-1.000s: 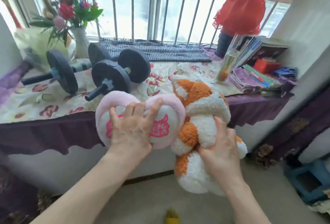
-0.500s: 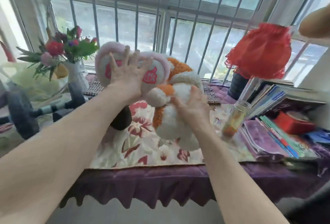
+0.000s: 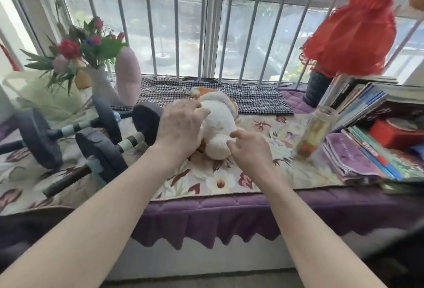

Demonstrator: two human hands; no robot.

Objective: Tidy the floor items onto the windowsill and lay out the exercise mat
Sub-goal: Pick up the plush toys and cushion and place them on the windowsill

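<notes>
An orange and white plush toy (image 3: 218, 124) lies on the floral cloth of the windowsill (image 3: 220, 182), near the middle. My left hand (image 3: 180, 127) is at its left side, fingers spread, fingertips on the plush. My right hand (image 3: 251, 152) hovers at its near right end with fingers loosely curled and nothing in them. A pink heart-shaped cushion (image 3: 127, 76) stands on edge at the back left, beside the vase. No exercise mat is in view.
Two dark dumbbells (image 3: 101, 147) (image 3: 46, 136) lie on the sill's left part. A vase of flowers (image 3: 98, 83) stands back left. A glass jar (image 3: 315, 131), stacked books (image 3: 371, 150) and a red frilly shade (image 3: 348, 37) fill the right. Window bars (image 3: 176, 23) close the back.
Both hands lifted the cushion and plush from below the sill onto it. The cushion now stands by the vase, the plush lies on the cloth, and my grip has loosened.
</notes>
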